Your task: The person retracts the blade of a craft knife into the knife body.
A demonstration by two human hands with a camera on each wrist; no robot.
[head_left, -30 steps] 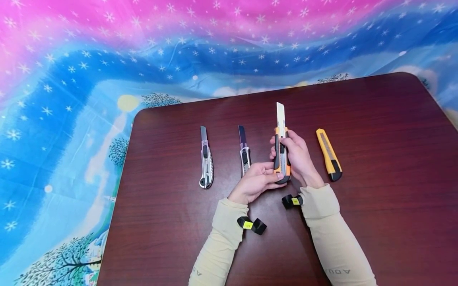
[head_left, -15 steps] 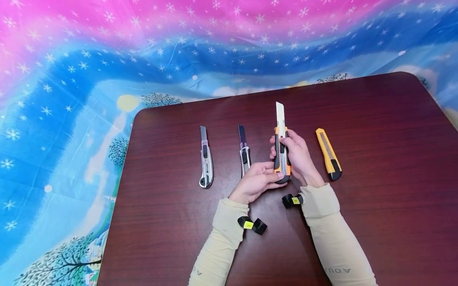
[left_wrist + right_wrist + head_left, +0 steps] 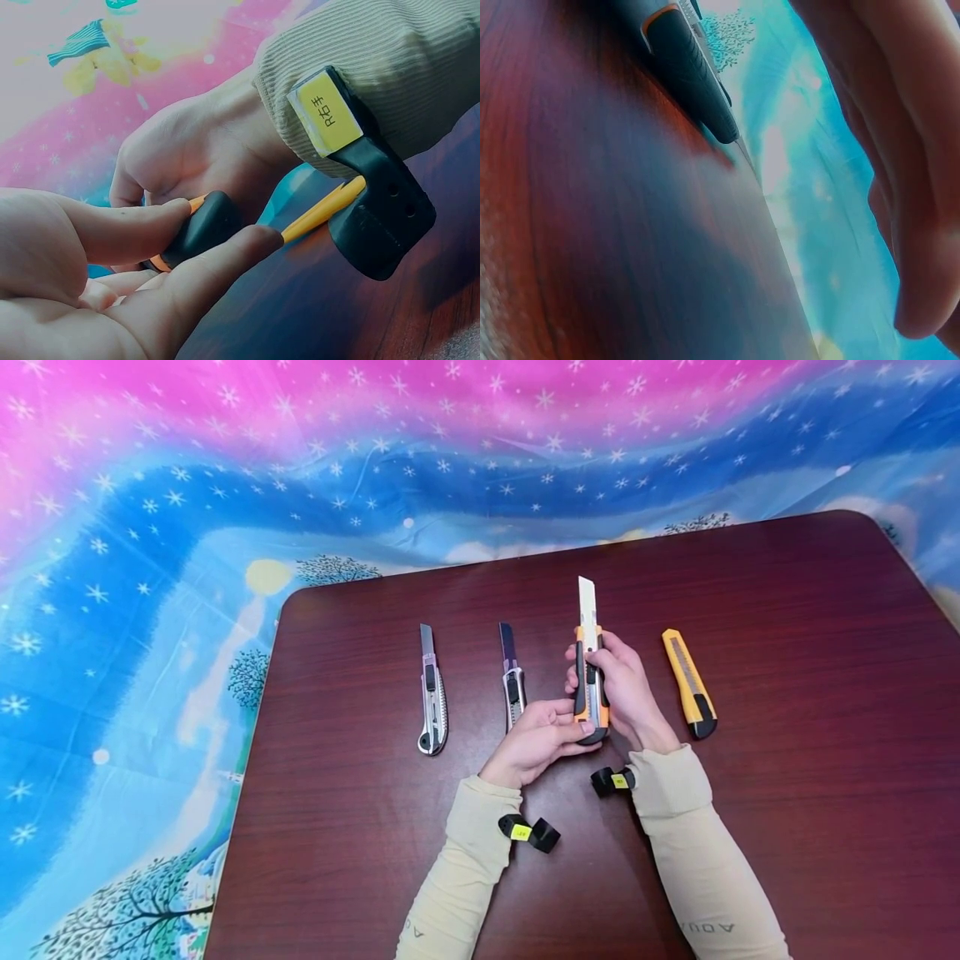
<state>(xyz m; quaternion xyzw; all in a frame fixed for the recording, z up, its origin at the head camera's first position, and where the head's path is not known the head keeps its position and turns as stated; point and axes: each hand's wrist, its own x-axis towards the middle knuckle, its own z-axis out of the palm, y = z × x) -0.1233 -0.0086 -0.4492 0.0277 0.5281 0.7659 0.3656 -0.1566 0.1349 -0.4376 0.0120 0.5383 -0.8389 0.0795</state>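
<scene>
An orange and black snap-off utility knife (image 3: 591, 685) is held upright in the head view, its wide blade (image 3: 587, 602) extended away from the person. My right hand (image 3: 626, 681) grips the handle from the right, with the thumb at the black slider. At the lower end, my left hand (image 3: 536, 739) pinches the handle between thumb and fingers. The left wrist view shows that pinch around the knife's black end cap (image 3: 206, 229), with the right hand (image 3: 217, 142) behind it.
A silver utility knife (image 3: 433, 702) and a grey-and-black one (image 3: 513, 681) lie to the left, both with blades extended. The second is partly hidden by the left hand. A yellow utility knife (image 3: 690, 685) lies right on the dark wooden table (image 3: 825, 735). A printed cloth (image 3: 480, 452) hangs behind.
The blade tip of the orange and black utility knife sits slightly lower than half a second ago. Both hands keep their hold and place.
</scene>
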